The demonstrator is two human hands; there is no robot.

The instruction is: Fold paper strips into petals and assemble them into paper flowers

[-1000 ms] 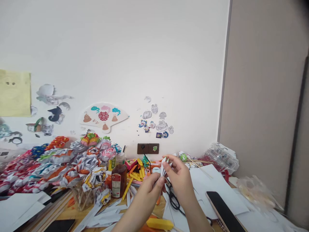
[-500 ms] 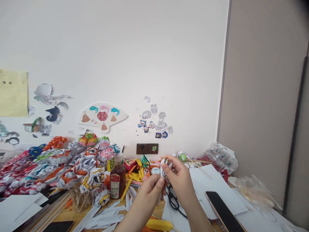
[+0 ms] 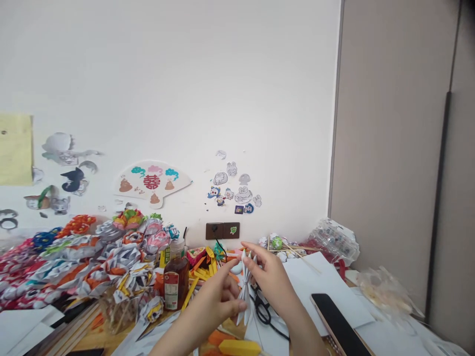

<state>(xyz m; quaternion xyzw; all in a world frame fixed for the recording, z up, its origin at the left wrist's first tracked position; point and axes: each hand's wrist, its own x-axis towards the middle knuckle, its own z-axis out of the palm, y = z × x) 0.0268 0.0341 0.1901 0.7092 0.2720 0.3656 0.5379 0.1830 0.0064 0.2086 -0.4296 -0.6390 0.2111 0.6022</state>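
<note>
Both my hands meet over the desk on a small bundle of folded white paper petals (image 3: 245,284). My left hand (image 3: 217,301) pinches the lower part of the bundle between thumb and fingers. My right hand (image 3: 270,282) closes on its upper part, with the fingertips at the pointed tips. Black scissors (image 3: 264,311) lie on white sheets just below my right hand. A brown bottle with a red label (image 3: 174,284) stands to the left of my hands.
A heap of folded paper flowers (image 3: 85,257) fills the desk's left. Yellow and orange paper strips (image 3: 202,272) lie behind the bottle. A dark phone (image 3: 339,324) rests on white sheets (image 3: 315,282) at right, beside crinkled plastic bags (image 3: 336,240). Wooden skewers (image 3: 297,252) lie near the wall socket (image 3: 222,230).
The view has shifted right and slightly up. My hands have dropped a little with the paper bundle, and my left fingers have slid lower along it.
</note>
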